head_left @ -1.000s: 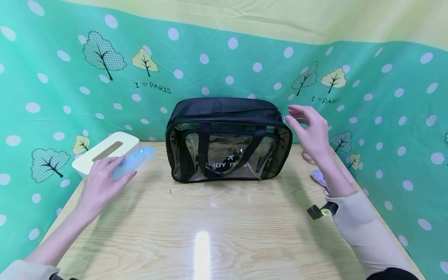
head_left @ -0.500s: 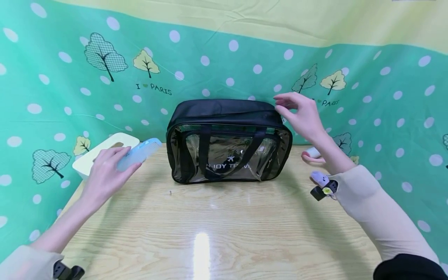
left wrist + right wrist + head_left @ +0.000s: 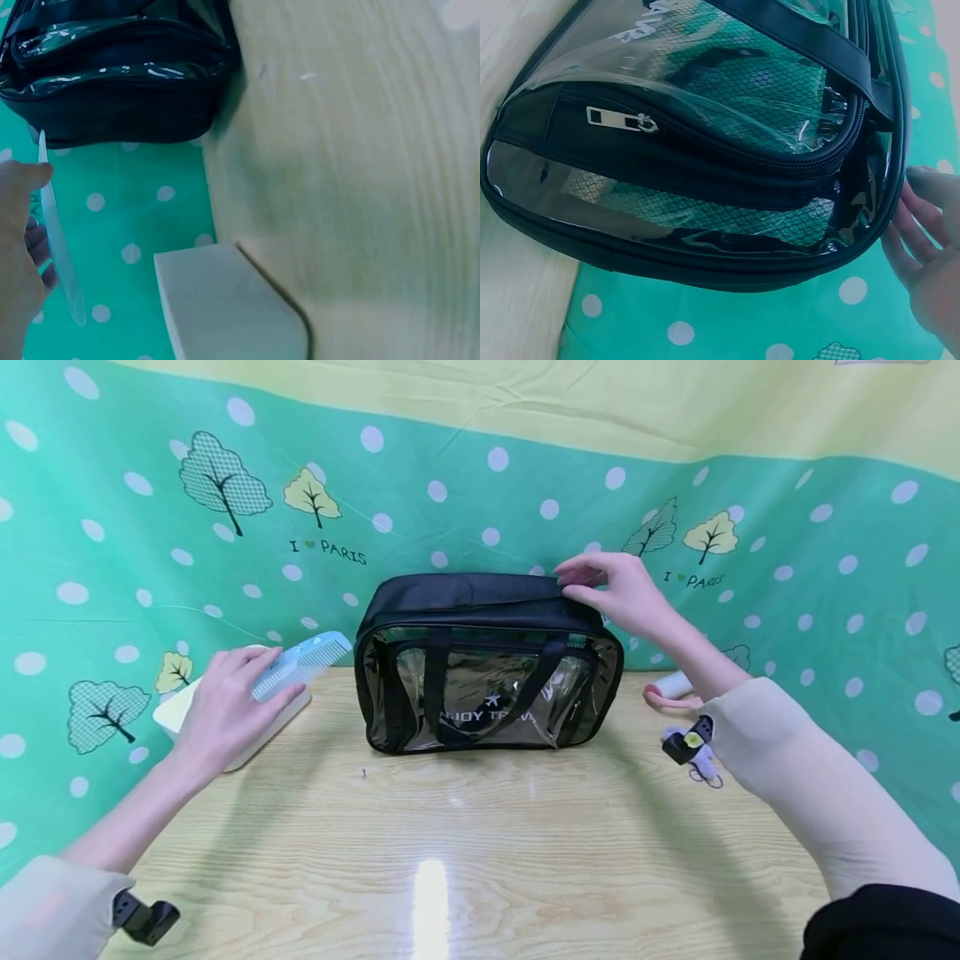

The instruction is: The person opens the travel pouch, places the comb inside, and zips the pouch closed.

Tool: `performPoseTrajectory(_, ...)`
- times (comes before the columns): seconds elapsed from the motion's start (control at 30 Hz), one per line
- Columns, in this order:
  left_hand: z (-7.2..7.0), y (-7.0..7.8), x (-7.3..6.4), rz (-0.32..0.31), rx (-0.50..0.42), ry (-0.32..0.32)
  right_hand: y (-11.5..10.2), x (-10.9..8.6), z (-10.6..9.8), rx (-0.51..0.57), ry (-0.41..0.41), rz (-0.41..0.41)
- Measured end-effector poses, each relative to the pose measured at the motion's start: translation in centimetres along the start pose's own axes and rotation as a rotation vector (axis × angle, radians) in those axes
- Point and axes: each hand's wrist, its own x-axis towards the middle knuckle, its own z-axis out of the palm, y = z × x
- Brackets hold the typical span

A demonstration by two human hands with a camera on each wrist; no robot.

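My left hand (image 3: 232, 697) pinches a light blue comb (image 3: 303, 664) between thumb and fingers, with its teeth toward the lower right. In the left wrist view the comb (image 3: 61, 247) shows edge-on. A black travel bag (image 3: 491, 685) with clear panels and two handles stands upright at the table's back. My right hand (image 3: 618, 589) is at the bag's top right, its thumb and fingers slightly bent and apart at the tips. The right wrist view shows that hand (image 3: 934, 240) beside the bag's top edge; whether the fingertips touch it is hard to see. A metal zipper pull (image 3: 622, 120) hangs on the front pocket.
A cream box (image 3: 262, 739) stands behind and below my left hand. At the right lie a pale cylinder with a pink strap (image 3: 671, 689) and a small purple item (image 3: 703, 764) with a cord. A patterned green cloth (image 3: 465, 502) hangs behind the table (image 3: 525, 835).
My right hand has moved left from beside the bag's right end to over its top. My left hand has raised the comb slightly and turned it, bringing its teeth into clear view.
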Motion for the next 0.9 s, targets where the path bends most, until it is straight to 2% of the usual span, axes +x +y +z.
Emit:
performPoseTrajectory(0.33,-0.4,0.6,2.3,-0.012,-0.014,-0.007,-0.4,1.7,0.8,0.003,-0.149,-0.044)
performPoseTrajectory(0.63,-0.4,1.7,4.7,0.002,-0.043,0.006,-0.3,2.4,1.2,-0.004,-0.238,0.015)
performPoseTrajectory(0.9,-0.9,2.3,6.5,-0.02,-0.044,-0.009,0.1,2.7,1.6,-0.014,-0.277,0.038)
